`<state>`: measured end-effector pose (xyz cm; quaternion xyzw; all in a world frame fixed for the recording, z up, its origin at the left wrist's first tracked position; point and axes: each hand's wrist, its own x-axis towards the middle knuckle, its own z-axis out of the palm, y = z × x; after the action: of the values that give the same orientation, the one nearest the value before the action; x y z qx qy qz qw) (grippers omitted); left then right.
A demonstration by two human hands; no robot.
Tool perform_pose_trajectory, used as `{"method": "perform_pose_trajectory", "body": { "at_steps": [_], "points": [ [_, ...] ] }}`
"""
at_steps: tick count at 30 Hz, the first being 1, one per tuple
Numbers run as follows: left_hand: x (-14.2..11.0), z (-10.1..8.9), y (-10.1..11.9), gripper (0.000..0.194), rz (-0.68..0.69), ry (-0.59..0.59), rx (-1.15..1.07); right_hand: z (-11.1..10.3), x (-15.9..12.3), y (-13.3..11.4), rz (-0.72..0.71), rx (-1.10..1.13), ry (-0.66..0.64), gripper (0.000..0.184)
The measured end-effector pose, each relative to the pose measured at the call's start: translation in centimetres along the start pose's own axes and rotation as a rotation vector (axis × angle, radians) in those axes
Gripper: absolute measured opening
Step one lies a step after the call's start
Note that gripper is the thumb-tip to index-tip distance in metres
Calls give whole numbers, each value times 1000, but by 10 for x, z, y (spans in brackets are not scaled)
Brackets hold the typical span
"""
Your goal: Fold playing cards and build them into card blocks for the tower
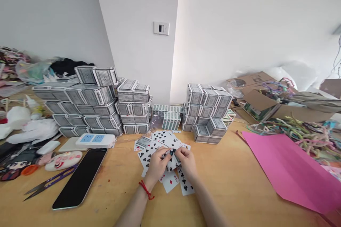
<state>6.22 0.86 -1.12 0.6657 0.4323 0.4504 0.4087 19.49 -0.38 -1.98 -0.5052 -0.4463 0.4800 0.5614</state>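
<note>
My left hand (157,165), with a red string bracelet (146,189) at the wrist, and my right hand (188,163) meet at the middle of the table. Both are closed, fingertips pinched on a playing card (172,165) with black pips. Something dark shows at the fingertips; whether it is nail colour or a small object I cannot make out. Loose playing cards (145,158) lie face up, fanned and overlapping under and around the hands. A two of diamonds (170,181) and a card of clubs (185,184) stick out toward me. One card (144,142) lies back up.
Tall stacks of card blocks (90,95) stand at the left, with more stacks (209,110) at the right. On the left lie a phone (81,177), scissors (50,181) and a white power strip (96,140). A pink sheet (290,170) and tangled yarn (298,133) occupy the right.
</note>
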Motion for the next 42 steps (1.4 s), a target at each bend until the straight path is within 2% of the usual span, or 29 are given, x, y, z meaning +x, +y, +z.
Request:
{"method": "perform_pose_trajectory", "body": {
  "at_steps": [7, 14, 18, 23, 27, 34, 39, 42],
  "points": [
    [-2, 2, 2, 28, 19, 12, 3, -1, 0, -1, -14, 44, -61, 23],
    [-4, 2, 3, 37, -163, 26, -230, -2, 2, 1, 43, 176, 91, 23],
    [-1, 1, 4, 30, -168, 83, -168, -3, 4, 3, 76, 193, 78, 25],
    [-1, -1, 4, 27, -140, 179, -71, -4, 6, 6, 118, 227, 32, 25],
    [-1, -2, 2, 26, -67, 237, -31, -3, 6, 6, 142, 248, -28, 31],
    [0, 1, -4, 25, 91, 243, 73, -4, 6, 4, 148, 199, -121, 37],
    [-2, 2, 2, 24, 86, 196, -8, -1, 4, 4, 94, 163, -87, 35],
    [-2, 3, 2, 40, -23, 185, -124, 2, 2, 3, 58, 127, -67, 34]
  ]
}}
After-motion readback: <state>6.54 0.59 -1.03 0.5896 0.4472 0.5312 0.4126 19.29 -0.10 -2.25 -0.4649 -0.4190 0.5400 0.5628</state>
